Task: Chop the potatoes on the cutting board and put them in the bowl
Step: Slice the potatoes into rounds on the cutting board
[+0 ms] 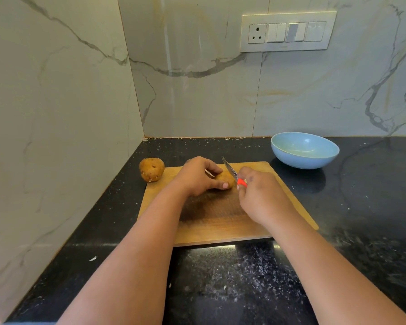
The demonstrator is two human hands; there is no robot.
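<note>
Head view looked down on a black speckled counter [220, 277] set in a corner of marble-patterned walls. Wooden cutting board [220, 221] lay at centre, long side running left to right. Left hand [197, 177] curled over a small brown potato [225, 179] on the far half of the board, thumb on its near side, fingers arched over the top; most of the potato was covered. Right hand [260, 195] gripped the red handle of a knife [231, 171], fingers closed round it. Blade pointed away and slightly left, its heel resting against the right end of the held potato; whether the edge had entered the flesh could not be told. Second potato [151, 170], larger and whole, sat at the far left corner of the board, partly on the counter edge of it. Light blue bowl [305, 150] stood on the counter just beyond the board's far right corner, nothing visible inside. Switch panel [288, 31] with a socket was mounted on the far wall.
</note>
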